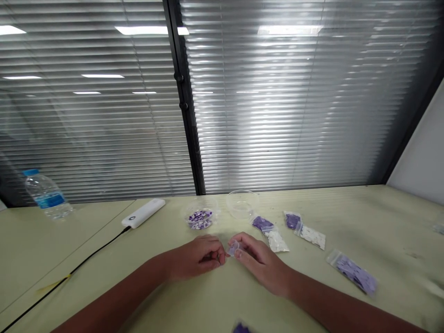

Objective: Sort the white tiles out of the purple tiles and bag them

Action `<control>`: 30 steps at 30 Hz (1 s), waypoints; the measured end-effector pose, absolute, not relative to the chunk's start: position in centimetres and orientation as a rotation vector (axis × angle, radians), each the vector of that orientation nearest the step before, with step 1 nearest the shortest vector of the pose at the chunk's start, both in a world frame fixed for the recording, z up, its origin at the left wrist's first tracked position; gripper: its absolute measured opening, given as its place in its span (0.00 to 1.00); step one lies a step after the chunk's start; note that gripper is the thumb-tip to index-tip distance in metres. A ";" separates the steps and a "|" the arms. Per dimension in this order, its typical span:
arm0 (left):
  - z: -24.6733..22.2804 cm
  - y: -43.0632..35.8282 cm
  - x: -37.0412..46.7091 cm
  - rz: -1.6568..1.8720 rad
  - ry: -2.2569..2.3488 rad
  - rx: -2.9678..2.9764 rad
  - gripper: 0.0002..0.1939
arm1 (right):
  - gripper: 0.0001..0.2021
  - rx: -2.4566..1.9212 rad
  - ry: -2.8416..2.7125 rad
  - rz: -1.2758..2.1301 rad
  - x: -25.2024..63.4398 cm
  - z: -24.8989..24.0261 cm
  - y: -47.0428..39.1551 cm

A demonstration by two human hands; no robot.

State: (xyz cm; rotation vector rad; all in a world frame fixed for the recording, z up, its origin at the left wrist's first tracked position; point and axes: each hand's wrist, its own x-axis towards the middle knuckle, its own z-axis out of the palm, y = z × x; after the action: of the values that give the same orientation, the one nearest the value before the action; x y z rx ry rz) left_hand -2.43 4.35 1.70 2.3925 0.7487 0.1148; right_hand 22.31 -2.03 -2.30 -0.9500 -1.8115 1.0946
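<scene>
My right hand (255,259) pinches a small pale lilac, translucent piece (233,248) between thumb and fingers. Just left of it is my left hand (204,255), its fingers curled together close to the piece; whatever they hold is too small to make out. Beyond my left hand a clear round container (200,218) holds purple and white bits. Another clear round container (242,205) stands beside it. Small bags of purple (263,224) and white pieces (276,241) lie beyond my right hand.
More bags lie at the right: purple (293,221), white (313,236) and lilac (356,274). A dark purple thing (241,328) shows at the bottom edge. A white power bank (143,213) with a black cable and a water bottle (48,194) are at the left. Blinds stand behind.
</scene>
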 end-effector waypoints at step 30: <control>1.5 3.1 -1.7 0.166 1.205 2.325 0.10 | 0.11 -0.997 -1.800 1.078 22.3 -2.5 -2.0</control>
State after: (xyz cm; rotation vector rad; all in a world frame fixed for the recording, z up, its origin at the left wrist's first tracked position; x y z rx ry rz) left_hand -1.66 3.12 1.52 2.3246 1.2048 0.1660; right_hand 22.34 -2.03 -2.52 -0.9969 -1.8003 1.0782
